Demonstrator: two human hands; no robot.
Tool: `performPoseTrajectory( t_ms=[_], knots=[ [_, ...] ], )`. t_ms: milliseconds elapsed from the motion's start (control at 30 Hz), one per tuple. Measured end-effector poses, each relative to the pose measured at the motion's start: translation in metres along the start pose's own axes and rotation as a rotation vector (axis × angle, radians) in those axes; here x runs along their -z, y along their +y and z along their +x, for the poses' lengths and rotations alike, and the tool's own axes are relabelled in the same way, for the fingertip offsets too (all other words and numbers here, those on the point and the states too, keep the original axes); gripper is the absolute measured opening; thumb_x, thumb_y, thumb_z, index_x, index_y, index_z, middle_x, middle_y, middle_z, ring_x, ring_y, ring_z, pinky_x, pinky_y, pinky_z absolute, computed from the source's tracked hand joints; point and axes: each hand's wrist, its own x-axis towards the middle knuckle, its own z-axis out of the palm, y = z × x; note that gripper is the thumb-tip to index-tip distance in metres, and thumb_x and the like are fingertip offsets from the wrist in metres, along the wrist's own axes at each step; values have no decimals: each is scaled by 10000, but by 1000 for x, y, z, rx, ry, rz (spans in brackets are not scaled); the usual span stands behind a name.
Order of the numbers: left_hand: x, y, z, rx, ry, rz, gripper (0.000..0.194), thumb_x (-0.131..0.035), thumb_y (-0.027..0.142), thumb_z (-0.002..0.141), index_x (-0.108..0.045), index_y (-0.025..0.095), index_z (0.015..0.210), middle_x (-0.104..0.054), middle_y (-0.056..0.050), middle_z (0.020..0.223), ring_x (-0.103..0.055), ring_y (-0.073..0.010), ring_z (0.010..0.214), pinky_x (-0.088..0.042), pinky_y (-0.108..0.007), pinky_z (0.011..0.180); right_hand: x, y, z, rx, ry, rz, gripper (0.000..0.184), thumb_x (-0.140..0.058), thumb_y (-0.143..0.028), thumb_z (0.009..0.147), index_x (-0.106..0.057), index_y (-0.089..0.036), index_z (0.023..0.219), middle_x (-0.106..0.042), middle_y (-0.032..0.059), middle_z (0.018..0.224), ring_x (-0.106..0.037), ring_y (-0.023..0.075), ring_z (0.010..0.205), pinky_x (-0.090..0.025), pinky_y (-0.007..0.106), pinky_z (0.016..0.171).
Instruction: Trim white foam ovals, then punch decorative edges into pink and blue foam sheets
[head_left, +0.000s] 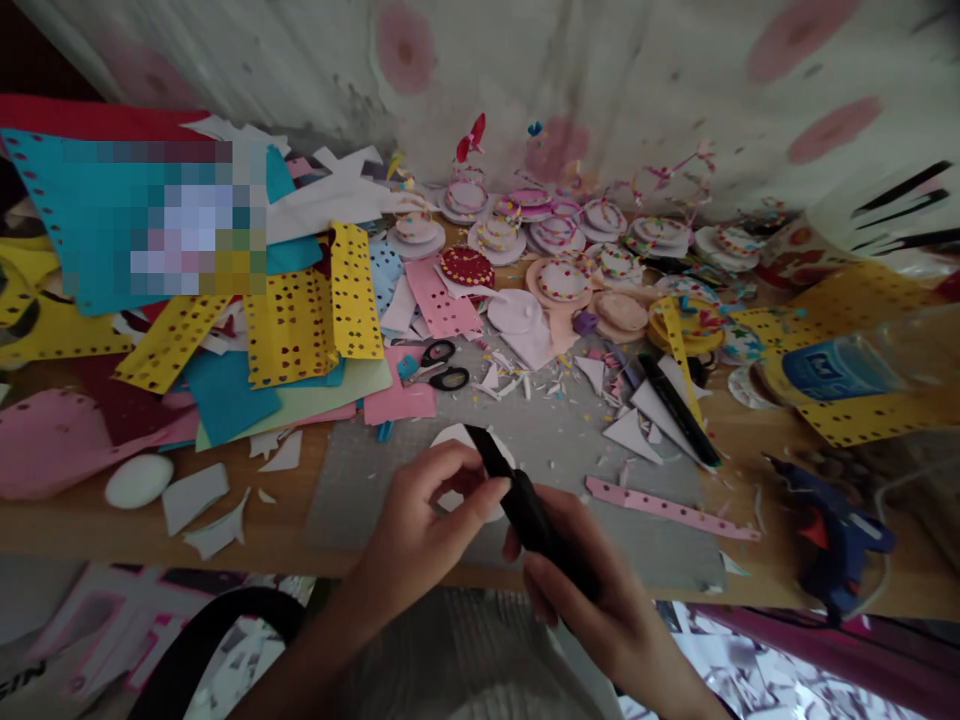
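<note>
My right hand is wrapped round the dark handle of a black utility knife, its broad dark blade slanting up and left. The thumb and forefinger of my left hand are closed in a pinch at the blade, close to the handle. Behind and below these fingers shows a round white foam piece, largely covered by my left hand and the blade. Whether my left hand also touches this piece I cannot tell. Under both hands lies a grey cutting mat.
Small decorated hats crowd the back. Black-handled scissors lie beyond my hands, coloured foam sheets at left. On the right are a black marker, a pink dotted strip, a blue glue gun and a plastic bottle.
</note>
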Motion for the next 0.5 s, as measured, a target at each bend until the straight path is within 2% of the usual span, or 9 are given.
performPoseTrajectory(
  t_ms=[167,300,400,500],
  knots=[
    [12,2,2,-42,-8,211,241,-616,270,873,-611,176,651,-612,2,648,-573,-123,639,-437,-226,585,0,5,0,56,114,-72,412,-559,-370,910,-515,-285,1311,-646,72,976,-593,165,671,-484,266,566],
    [30,-3,3,-40,43,252,212,-587,284,889,-645,184,712,-647,0,705,-604,-133,670,-458,-234,599,0,9,1,75,178,-68,413,-571,-384,906,-513,-262,1297,-651,64,952,-577,142,636,-479,248,553],
    [61,-7,2,-3,269,306,146,-643,323,851,-676,202,776,-679,28,739,-629,-128,671,-491,-244,633,5,11,2,91,248,-19,388,-558,-384,917,-494,-269,1283,-645,45,922,-531,118,568,-462,232,508],
    [103,-8,-5,51,640,445,135,-699,348,811,-691,218,848,-689,71,750,-641,-124,718,-486,-266,679,17,12,2,123,369,53,353,-560,-362,920,-479,-296,1258,-646,26,905,-520,107,537,-451,223,474]
  ],
)
